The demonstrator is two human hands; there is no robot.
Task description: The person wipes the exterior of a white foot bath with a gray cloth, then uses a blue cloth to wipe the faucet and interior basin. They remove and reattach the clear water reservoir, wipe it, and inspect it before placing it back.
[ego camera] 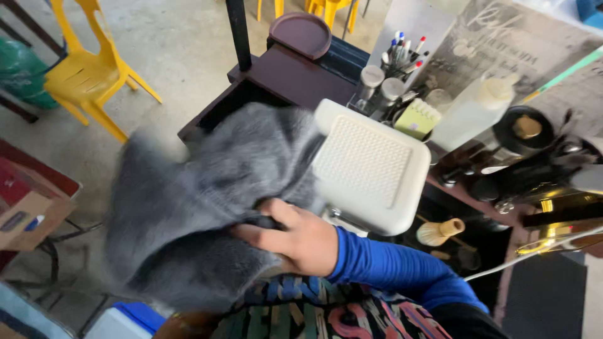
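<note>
- Far left, a yellow plastic chair (85, 72) is standing on the bare concrete floor (182, 44), well apart from the work; a cardboard box (28, 220) is sitting low at the left edge, out of reach of either hand.
- Moving in, the grey cloth (188, 213) is filling the middle-left of the view, bunched and blurred, hanging in front of the person's body rather than lying on anything; it is looking soft and thick, and folding over itself because it is being gathered from one side only.
- The right hand (298, 242) is pressing into the cloth's lower right edge, thumb on top and fingers tucked into the folds; the grip is closed on a handful of fabric, so the bulk is drooping leftward from that hold.
- The left hand is not showing anywhere; it may be under the cloth, but I cannot tell.
- Just right of the cloth, a white square tray (372, 166) with a dimpled top is lying flat on the dark tabletop (295, 78), the cloth's edge touching or overlapping its left rim.
- Further right, a pen cup (402, 59), a white squeeze bottle (474, 110) and a small bamboo whisk (440, 231) are crowding the tabletop's far side, clear of the hand.
</note>
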